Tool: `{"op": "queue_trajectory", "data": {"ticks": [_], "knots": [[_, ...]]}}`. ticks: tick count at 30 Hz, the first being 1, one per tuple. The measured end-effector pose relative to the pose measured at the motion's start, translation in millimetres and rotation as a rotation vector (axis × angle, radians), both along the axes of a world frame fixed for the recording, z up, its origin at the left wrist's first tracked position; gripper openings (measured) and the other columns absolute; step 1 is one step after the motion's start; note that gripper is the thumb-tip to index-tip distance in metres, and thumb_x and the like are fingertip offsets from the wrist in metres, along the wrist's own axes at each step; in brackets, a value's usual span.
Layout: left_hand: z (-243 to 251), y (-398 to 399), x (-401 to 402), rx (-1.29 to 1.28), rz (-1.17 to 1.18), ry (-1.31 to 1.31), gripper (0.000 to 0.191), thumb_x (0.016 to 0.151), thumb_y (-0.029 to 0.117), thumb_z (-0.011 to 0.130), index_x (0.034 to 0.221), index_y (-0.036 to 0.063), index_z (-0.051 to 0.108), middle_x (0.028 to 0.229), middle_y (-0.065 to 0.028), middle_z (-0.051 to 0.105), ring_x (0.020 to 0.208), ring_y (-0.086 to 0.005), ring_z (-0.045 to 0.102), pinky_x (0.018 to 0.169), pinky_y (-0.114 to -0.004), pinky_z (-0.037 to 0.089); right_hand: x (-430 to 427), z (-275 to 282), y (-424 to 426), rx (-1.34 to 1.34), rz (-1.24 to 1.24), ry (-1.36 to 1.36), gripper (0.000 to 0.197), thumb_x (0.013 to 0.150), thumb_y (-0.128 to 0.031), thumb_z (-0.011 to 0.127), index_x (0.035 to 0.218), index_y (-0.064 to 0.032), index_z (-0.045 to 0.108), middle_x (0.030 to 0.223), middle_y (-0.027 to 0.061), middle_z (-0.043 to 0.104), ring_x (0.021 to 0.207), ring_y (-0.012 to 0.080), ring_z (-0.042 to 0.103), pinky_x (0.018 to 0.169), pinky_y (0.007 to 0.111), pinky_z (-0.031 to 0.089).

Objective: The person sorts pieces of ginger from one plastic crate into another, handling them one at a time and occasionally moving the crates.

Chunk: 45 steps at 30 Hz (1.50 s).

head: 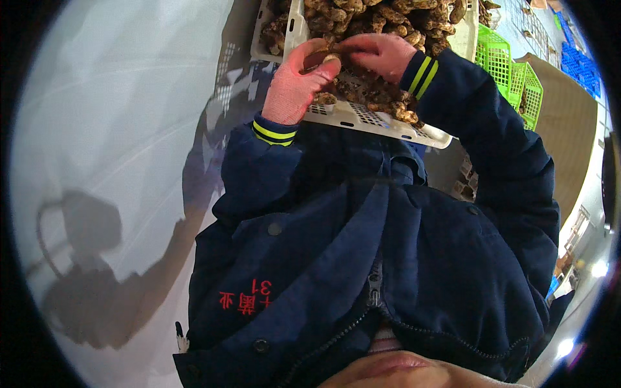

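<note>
My left hand, in a pink knit glove, curls its thumb and fingers around a brown mushroom whose pale end shows at the thumb tip. My right hand, gloved alike, reaches in from the right with its fingertips close to that mushroom; whether it grips the same piece cannot be told. Below both hands several dirt-covered mushrooms lie in a white perforated plastic crate. Just above the hands, a large heap of brown mushrooms fills the crate area behind.
Another white crate with mushrooms stands at upper left. Green plastic baskets are at the right, with blue plastic crates beyond. A pale sheet-like wall runs along the left and bears shadows.
</note>
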State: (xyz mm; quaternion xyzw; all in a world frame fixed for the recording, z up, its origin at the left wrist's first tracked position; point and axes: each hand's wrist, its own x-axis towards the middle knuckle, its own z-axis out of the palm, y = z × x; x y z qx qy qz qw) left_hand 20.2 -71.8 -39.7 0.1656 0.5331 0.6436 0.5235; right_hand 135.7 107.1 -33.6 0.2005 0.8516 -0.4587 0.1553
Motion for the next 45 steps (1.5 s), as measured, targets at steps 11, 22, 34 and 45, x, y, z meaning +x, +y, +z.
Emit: {"op": "queue_trajectory", "data": {"ticks": [11,22,34,45], "knots": [[-3,-40,-41,0.275,0.142,-0.543,0.050,0.094,0.045,0.038,0.113,0.0018,0.054,0.113,-0.0148,0.058,0.103,-0.0272,0.057,0.086,-0.039,0.048,15,-112,-43,0.694,0.890,-0.702,0.033,0.083,-0.017,0.050,0.116,-0.0145,0.055,0.104,0.0113,0.060,0.094,0.0288,0.060,0.067,0.039,0.050],[-10,-55,-43,0.258,0.220,-0.564,0.048,0.095,0.043,0.038,0.104,0.0005,0.057,0.110,-0.0162,0.058,0.102,-0.0275,0.057,0.087,-0.039,0.048,22,-132,-26,0.638,0.956,-0.639,0.026,0.085,-0.022,0.049,0.105,-0.0107,0.061,0.103,0.0103,0.061,0.092,0.0281,0.060,0.069,0.038,0.051],[4,-54,-39,0.164,0.227,-0.424,0.048,0.094,0.044,0.039,0.102,-0.0006,0.055,0.109,-0.0172,0.058,0.100,-0.0287,0.057,0.083,-0.039,0.047,20,-123,-21,0.585,1.029,-0.687,0.029,0.079,-0.022,0.056,0.105,-0.0115,0.061,0.100,0.0084,0.063,0.092,0.0276,0.061,0.072,0.038,0.050],[17,-30,-12,0.154,0.021,-0.320,0.039,0.096,0.026,0.039,0.113,-0.0081,0.049,0.111,-0.0199,0.056,0.102,-0.0278,0.056,0.089,-0.036,0.046,26,-10,6,0.282,0.403,-0.370,0.045,0.074,-0.017,0.056,0.119,-0.0221,0.056,0.103,0.0031,0.064,0.090,0.0212,0.063,0.075,0.036,0.050]]}}
